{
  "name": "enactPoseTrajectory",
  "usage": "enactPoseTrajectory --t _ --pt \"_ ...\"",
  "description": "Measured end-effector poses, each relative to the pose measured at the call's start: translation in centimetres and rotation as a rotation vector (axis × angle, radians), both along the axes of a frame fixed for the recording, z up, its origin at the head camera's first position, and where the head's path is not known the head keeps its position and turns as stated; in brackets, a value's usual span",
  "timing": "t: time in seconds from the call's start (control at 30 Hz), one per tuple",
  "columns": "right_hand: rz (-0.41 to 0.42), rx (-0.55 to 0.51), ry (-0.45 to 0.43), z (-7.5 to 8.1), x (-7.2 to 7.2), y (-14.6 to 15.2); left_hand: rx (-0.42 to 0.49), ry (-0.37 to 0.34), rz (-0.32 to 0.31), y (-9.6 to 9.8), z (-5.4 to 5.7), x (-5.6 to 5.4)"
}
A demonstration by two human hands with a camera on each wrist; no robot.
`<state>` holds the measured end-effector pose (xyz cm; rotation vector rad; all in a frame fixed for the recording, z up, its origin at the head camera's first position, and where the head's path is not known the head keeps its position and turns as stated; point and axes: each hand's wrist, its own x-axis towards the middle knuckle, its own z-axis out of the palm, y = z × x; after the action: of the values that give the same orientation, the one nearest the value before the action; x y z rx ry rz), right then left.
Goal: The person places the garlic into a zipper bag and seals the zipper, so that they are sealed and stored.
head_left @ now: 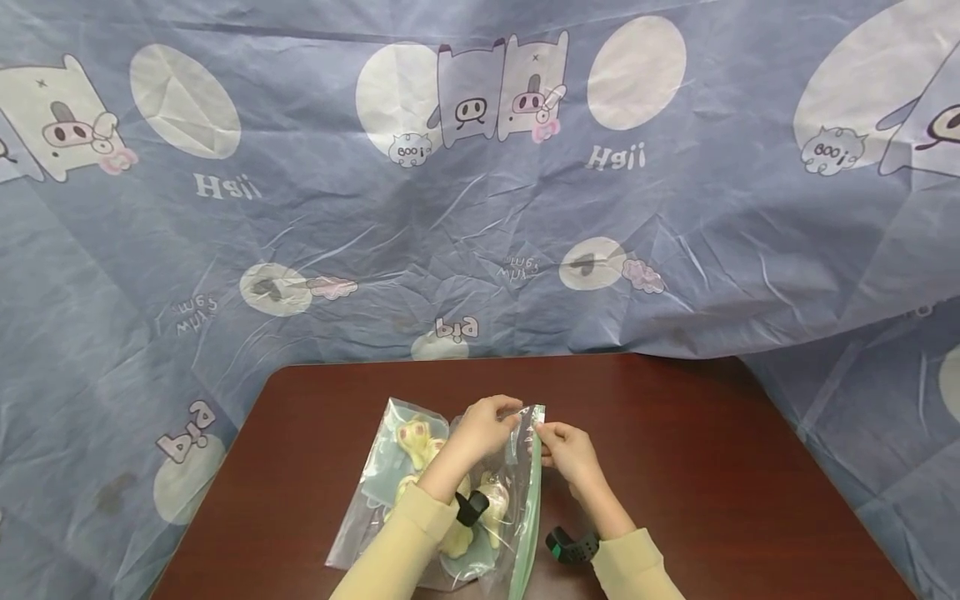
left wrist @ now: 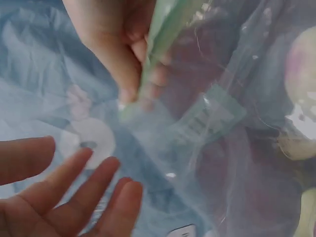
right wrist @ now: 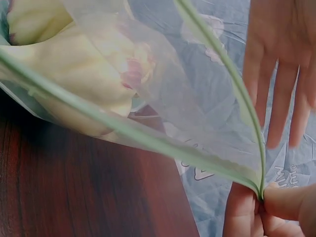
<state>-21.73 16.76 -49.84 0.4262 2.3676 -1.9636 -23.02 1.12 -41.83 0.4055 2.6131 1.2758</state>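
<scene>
A clear zip bag (head_left: 348, 533) with a green zip strip (head_left: 528, 525) along its right edge lies on the table, holding several pale yellow lumpy things (head_left: 412, 437) with pink patches. My right hand (head_left: 572, 454) pinches the far corner of the strip between thumb and fingers; in the right wrist view, the two green strips (right wrist: 123, 133) spread apart from that corner, so the bag's mouth gapes. Over the bag's far side is my left hand (head_left: 482, 429), its fingers extended. The left wrist view shows those left fingers (left wrist: 74, 177) loosely spread, with nothing between them.
The dark reddish-brown table (head_left: 675, 467) extends to both sides of the bag. A blue-grey printed cloth (head_left: 480, 208) hangs behind it. Black bands are on both wrists, one on the left (head_left: 472, 507) and one on the right (head_left: 573, 547).
</scene>
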Motion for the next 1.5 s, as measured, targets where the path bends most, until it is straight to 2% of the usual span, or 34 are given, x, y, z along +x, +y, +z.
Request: enactPoseTrajectory --t 0.17,0.4,0.7,0.97,1.17,1.3,1.5 --pt "-0.012 0.040 0.040 0.4 0.5 -0.3 -0.015 0.007 0.011 1.3 -0.9 -2.0" --pt "-0.018 0.028 0.064 0.4 0.7 -0.6 -0.122 0.023 0.003 2.4 -2.7 -3.5" --pt "-0.008 0.036 0.070 0.1 0.8 -0.5 -0.151 0.009 -0.034 2.6 -2.8 -4.0" --pt "0.007 0.060 0.034 -0.1 0.9 -0.3 -0.158 -0.072 -0.049 2.6 -2.6 -4.4" --pt "0.002 0.053 0.016 -0.3 1.0 -0.1 -0.165 -0.099 -0.047 2.5 -3.0 -4.8" --pt "-0.027 0.011 -0.004 -0.4 0.6 0.2 -0.166 -0.111 -0.048 2.5 -3.4 -5.1" --pt "-0.046 -0.039 -0.019 -0.6 -0.6 0.7 -0.142 -0.135 -0.050 2.4 -3.7 -5.4"
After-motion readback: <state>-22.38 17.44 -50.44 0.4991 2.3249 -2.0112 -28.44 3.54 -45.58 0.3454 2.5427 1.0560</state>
